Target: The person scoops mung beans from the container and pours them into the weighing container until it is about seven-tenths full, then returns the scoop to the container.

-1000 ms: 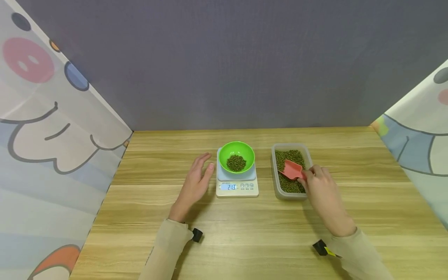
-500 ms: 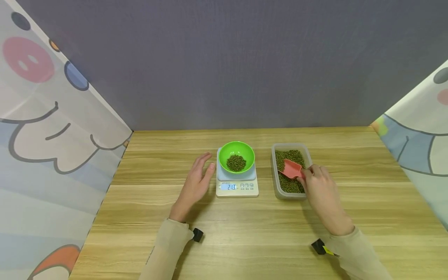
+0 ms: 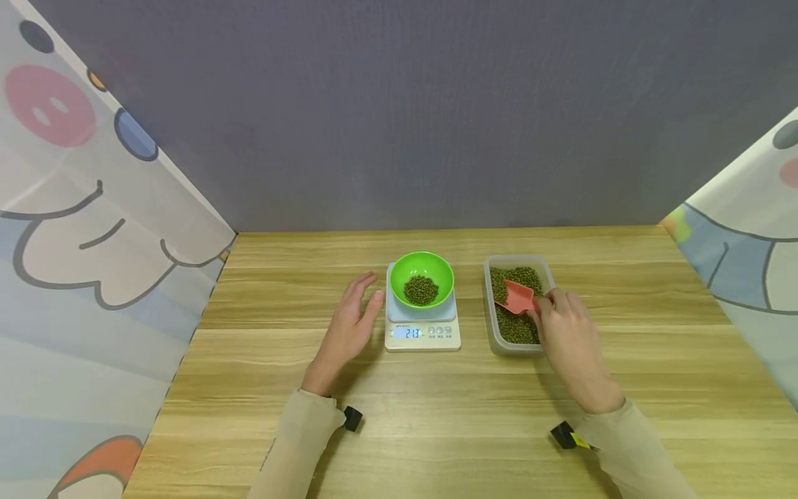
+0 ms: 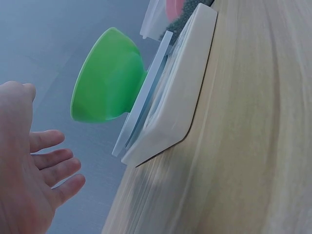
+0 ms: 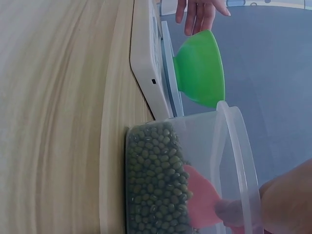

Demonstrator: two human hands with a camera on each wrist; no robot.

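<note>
My right hand (image 3: 570, 339) pinches the handle of a small pink scoop (image 3: 519, 298), whose blade lies at the surface of the mung beans (image 5: 156, 180) inside a clear plastic tub (image 3: 491, 333). Left of the tub, a bright green bowl (image 3: 430, 265) with a small heap of mung beans (image 3: 420, 291) stands on a white kitchen scale (image 3: 441, 344). Its lit display (image 3: 407, 333) reads 21.3. Beside the scale's left side is my left hand (image 3: 349, 329), fingers extended and apart from the bowl, as the left wrist view also shows.
A wooden tabletop (image 3: 399, 416) carries everything. Behind it rises a grey partition (image 3: 399, 125). Cartoon-printed panels (image 3: 112, 229) close off both sides. Each sleeve has a small black device (image 3: 352, 418) at the wrist.
The right hand and the pink scoop have shifted slightly left and away from me within the tub. The left hand, the bowl and the 21.3 reading stay the same.
</note>
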